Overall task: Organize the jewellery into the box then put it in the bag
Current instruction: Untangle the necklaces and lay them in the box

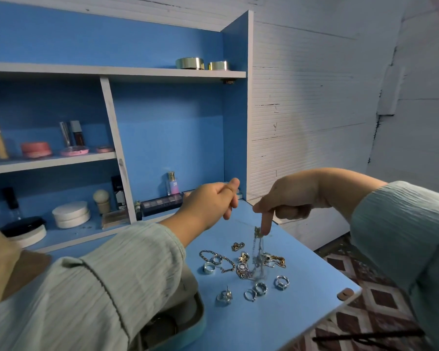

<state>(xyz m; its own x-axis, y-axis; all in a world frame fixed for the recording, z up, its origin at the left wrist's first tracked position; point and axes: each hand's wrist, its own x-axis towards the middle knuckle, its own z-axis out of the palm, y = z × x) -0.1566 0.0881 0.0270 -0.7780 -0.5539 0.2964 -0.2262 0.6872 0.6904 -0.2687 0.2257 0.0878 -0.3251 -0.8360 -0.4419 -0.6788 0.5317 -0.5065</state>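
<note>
Below the right hand (287, 198), whose grip is hooking a chain (257, 252) on one down-pointed finger, the chain is hanging vertically over the jewellery pile (243, 267), while the left hand (211, 201) is pinching its far end and the box (188, 323) is lying down-left, nearer the left.

On my blue table (302, 300) I count six loose rings (281, 282), two chain bracelets (214, 259) and one tangled heap of chains (251, 268) whose pieces I cannot separate. One open box (188, 325) sits at my left. Two gold-lidded jars (190, 63) stand on the top shelf.

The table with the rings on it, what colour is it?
Blue table, seen in the head view.
</note>
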